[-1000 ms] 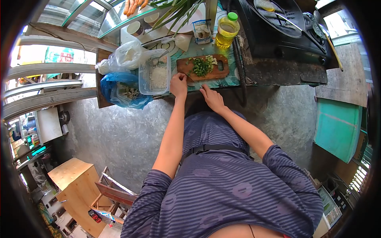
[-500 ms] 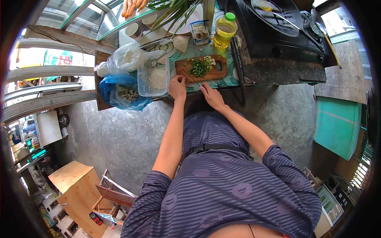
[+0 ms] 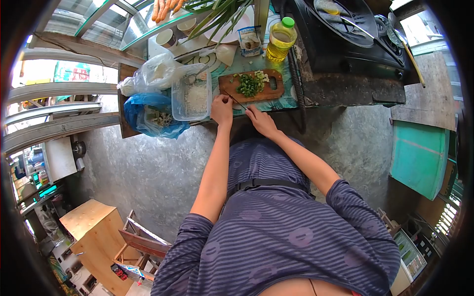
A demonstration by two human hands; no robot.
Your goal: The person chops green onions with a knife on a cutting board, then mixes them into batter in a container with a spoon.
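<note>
My left hand (image 3: 221, 109) rests at the near left corner of a wooden cutting board (image 3: 274, 92), fingers curled on its edge with nothing in them. Chopped green vegetables (image 3: 249, 84) lie piled in the middle of the board. My right hand (image 3: 259, 121) is at the counter's near edge, just below the board, closed on the handle of a thin knife (image 3: 238, 101). The blade slants up and left toward my left hand.
A clear plastic tub (image 3: 193, 96) of white grains stands left of the board, with a blue bag (image 3: 148, 115) and a white bag (image 3: 157, 70) beyond it. An oil bottle (image 3: 279, 36) stands behind the board. A black stove with a pan (image 3: 348, 30) is on the right.
Both hands have stayed at the board's near edge. My right hand has shifted slightly left, and the knife blade now shows slanting between the two hands.
</note>
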